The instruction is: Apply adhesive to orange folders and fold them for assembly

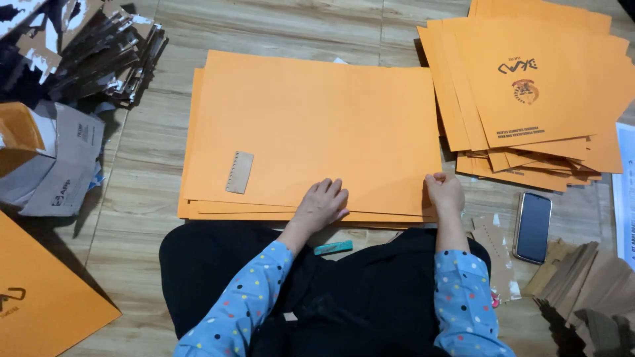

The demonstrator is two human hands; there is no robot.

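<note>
I sat on the wooden floor (pixel 142 198) with a stack of plain orange card sheets (pixel 311 125) laid flat in front of my knees. My left hand (pixel 322 205) lay palm down on the near edge of the top sheet, fingers spread and flat, pinching nothing. My right hand (pixel 444 192) sat at the stack's near right corner with the fingers curled over the edge; I could not tell whether they gripped one sheet or only pressed on it. A small brown card strip (pixel 239 172) with a toothed edge lay on the top sheet, well to the left of my left hand.

The only container was a torn grey cardboard box (pixel 56 162) at the far left, lying open on its side; something orange showed in its mouth, but what it was I could not make out. Behind it was a dark heap of scrap cardboard (pixel 99 46), too tangled to read as separate pieces.

At the upper right lay a fanned pile of printed orange sheets (pixel 536 86), its far edge cut off by the frame. A phone (pixel 533 227) lay face up beside my right forearm, and a pile of brown paper pieces (pixel 585 291) ran out of the lower right corner. A teal marker (pixel 333 248) lay on my lap, partly hidden under the stack's near edge. Another orange sheet (pixel 40 297) was cut off at lower left.
</note>
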